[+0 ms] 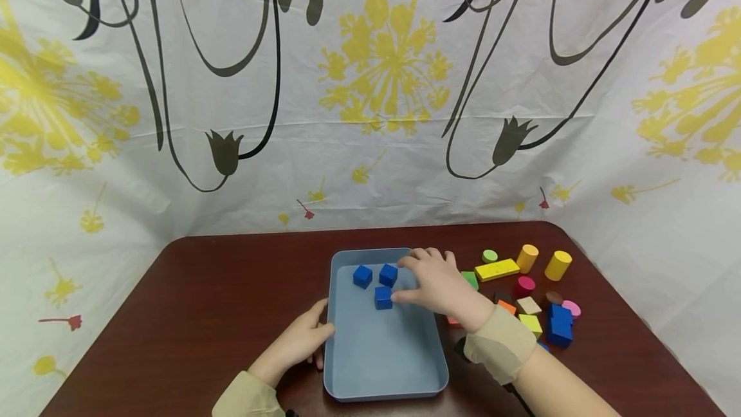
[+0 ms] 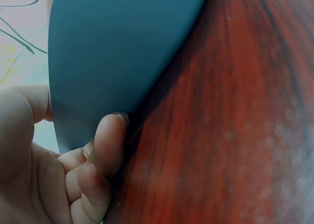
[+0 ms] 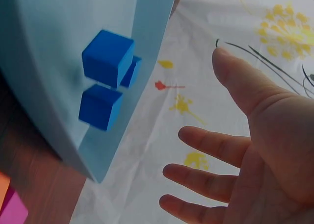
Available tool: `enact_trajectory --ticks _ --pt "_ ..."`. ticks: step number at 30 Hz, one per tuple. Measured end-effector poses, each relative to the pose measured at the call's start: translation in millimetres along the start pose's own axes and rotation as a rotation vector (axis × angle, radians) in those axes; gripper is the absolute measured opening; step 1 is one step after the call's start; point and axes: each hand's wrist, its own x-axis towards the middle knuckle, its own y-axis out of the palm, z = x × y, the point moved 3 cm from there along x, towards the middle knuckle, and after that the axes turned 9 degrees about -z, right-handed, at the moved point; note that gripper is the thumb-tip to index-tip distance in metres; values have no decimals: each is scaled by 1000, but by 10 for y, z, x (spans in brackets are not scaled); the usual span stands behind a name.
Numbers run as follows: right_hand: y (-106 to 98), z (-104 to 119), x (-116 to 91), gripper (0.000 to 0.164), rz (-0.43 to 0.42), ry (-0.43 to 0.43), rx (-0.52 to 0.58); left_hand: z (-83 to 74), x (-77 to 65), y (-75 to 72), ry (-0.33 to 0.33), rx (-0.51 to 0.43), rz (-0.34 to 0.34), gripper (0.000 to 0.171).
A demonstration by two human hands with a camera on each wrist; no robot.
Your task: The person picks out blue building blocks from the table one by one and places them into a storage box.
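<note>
A grey-blue tray (image 1: pixel 382 359) lies on the table with three blue cubes in its far half: a left cube (image 1: pixel 363 277), a far right cube (image 1: pixel 388 275) and a nearer cube (image 1: pixel 383 298). My left hand (image 1: pixel 298 338) grips the tray's left rim, thumb over the edge and fingers (image 2: pixel 109 140) against the outer wall. Above the tray's right side hovers my right hand (image 1: pixel 438 283), its fingers spread and holding nothing. In the right wrist view, a gap separates that hand (image 3: pixel 235 140) from the blue cubes (image 3: pixel 107 55).
Right of the tray lie several loose blocks: a yellow bar (image 1: pixel 496 269), yellow cylinders (image 1: pixel 558 266), a blue block (image 1: pixel 559 327), a crimson cylinder (image 1: pixel 525 286) and a green block (image 1: pixel 470 279). A patterned cloth (image 1: pixel 370 179) hangs behind the dark wooden table (image 1: pixel 243 288).
</note>
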Motion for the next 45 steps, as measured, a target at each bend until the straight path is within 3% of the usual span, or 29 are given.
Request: enact_trajectory --ticks 10,25,38,45 --pt "-146 -272 -145 69 -34 63 28 0 11 -6 -12 -1 3 62" --pt "-385 -579 -436 63 -60 117 6 21 12 -5 -6 -2 -4 61" --pt "-456 -683 -689 59 -57 144 9 6 0 3 -4 -6 -3 59" --pt "-434 -704 -816 67 -53 149 4 5 -2 5 -1 -5 -8 59"
